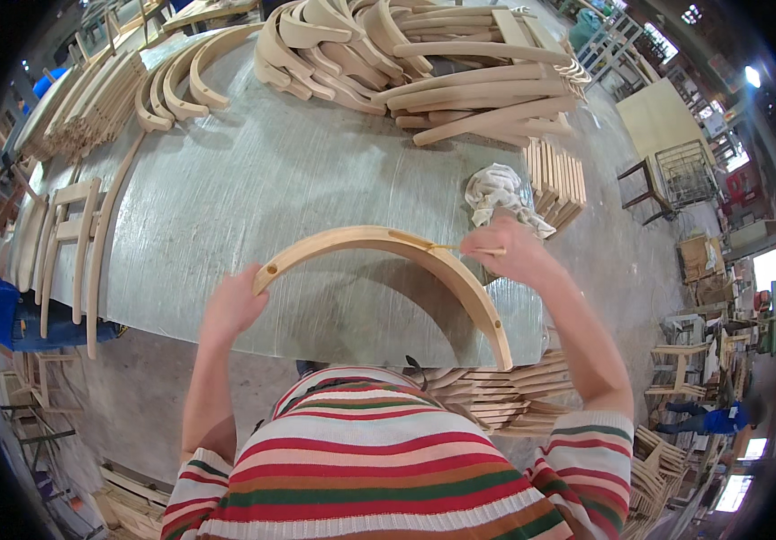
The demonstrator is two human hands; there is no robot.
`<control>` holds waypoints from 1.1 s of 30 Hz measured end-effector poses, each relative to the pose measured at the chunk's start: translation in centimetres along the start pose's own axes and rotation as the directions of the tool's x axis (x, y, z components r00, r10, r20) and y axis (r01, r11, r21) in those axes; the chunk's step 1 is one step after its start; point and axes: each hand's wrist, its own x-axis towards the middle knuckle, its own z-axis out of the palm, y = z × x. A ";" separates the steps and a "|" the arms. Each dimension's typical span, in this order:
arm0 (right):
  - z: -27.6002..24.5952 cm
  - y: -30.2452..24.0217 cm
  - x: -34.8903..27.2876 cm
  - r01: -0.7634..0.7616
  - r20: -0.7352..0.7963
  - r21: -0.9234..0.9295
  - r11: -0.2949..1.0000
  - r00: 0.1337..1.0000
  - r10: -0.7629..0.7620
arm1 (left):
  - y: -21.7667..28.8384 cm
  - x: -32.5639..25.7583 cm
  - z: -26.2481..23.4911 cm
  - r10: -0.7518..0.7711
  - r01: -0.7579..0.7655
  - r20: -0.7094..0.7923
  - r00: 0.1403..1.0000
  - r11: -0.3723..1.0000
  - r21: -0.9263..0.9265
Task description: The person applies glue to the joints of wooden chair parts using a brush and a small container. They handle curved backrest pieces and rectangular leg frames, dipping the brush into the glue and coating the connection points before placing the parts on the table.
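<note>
My left hand [233,304] is closed on the left end of a curved, arch-shaped wooden chair part [352,238], which stands on edge over the table. A long slot shows in its upper edge right of the middle, with small round holes nearer the two ends. In my right hand [511,250] is a thin wooden stick [446,247], gripped in closed fingers. Its tip meets the part by the right end of the slot; whether anything coats the tip is too small to tell. Just beyond that hand lies a crumpled white cloth [496,191].
The grey-green tabletop [199,207] carries a heap of curved wooden pieces [334,54] and long bent pieces [487,99] at the far side. More curved parts [199,76] and slats [91,103] lie far left. Stacked wood [557,184] stands off the right edge. A person in blue [1,306] is at left.
</note>
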 end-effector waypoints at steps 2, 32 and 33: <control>2.0 -0.9 -1.2 -0.067 -0.057 0.044 0.997 0.996 0.070 | -2.2 -0.5 2.3 0.002 -0.004 -0.068 0.998 1.000 -0.029; 6.7 -2.6 -8.4 -0.159 -0.513 0.838 0.522 0.097 0.853 | -7.2 -3.6 11.9 -0.044 0.005 -0.121 0.992 0.952 -0.307; 7.0 -1.2 -10.4 -0.251 -0.540 0.808 0.533 0.047 0.840 | -7.1 -3.6 11.8 -0.038 0.000 -0.115 0.993 0.949 -0.316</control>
